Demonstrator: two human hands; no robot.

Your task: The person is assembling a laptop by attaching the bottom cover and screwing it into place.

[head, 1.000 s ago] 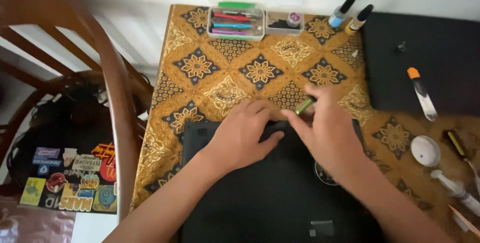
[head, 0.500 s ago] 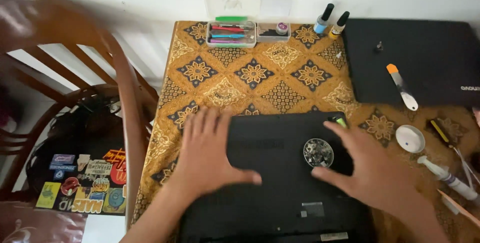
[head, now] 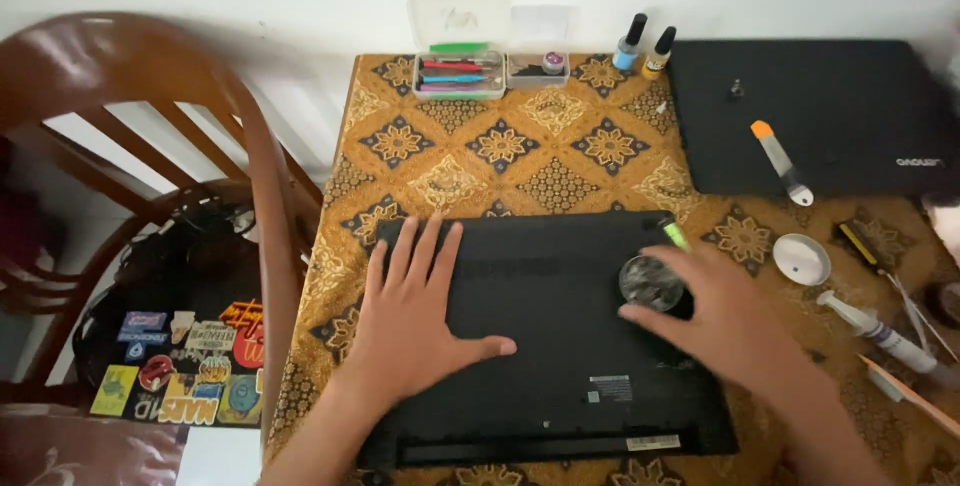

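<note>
A black laptop [head: 560, 276] lies bottom side up on a table with a gold patterned cloth [head: 500, 146]. My left hand [head: 410, 316] rests flat on the left part of the laptop, fingers spread. On its right part lies my right hand [head: 725, 321], fingers apart, beside a small round dish of tiny parts [head: 650, 283] that sits on the laptop. A small green tool [head: 676, 234] lies at the laptop's far right corner, just beyond my right fingertips.
A second black laptop [head: 810, 116] lies at the far right with an orange-tipped pry tool [head: 782, 161] on it. A case of coloured tools [head: 458, 74] and two small bottles [head: 642, 49] stand at the back. A white dish [head: 801, 258], a syringe [head: 880, 334] lie right. A wooden chair [head: 200, 146] stands left.
Both hands slid from the laptop's far edge down onto its surface and spread apart. The round dish, earlier covered by my right hand, now shows. The view shifted right.
</note>
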